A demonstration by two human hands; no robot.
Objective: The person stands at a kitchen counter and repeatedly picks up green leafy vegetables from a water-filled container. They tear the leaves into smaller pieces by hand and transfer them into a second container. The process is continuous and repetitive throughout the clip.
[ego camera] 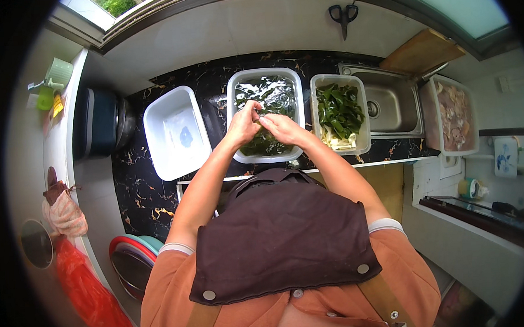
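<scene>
A white plastic basin full of water and dark green leaves, which look like seaweed, stands before me on the counter. Over its middle, my left hand and my right hand meet at the fingertips, pinching a piece of the green leaf between them. Part of that piece is hidden by the fingers. To the right, a translucent tub holds more green leaves, with pale cut strips at its near end. On the left stands a white tub with a blue patch on its bottom.
Right of the tubs is a steel sink, with a wooden board leaning behind it. Beyond stands a bin of pale pinkish pieces. Scissors hang on the wall. Stacked basins lie low at the left, near a red plastic bag.
</scene>
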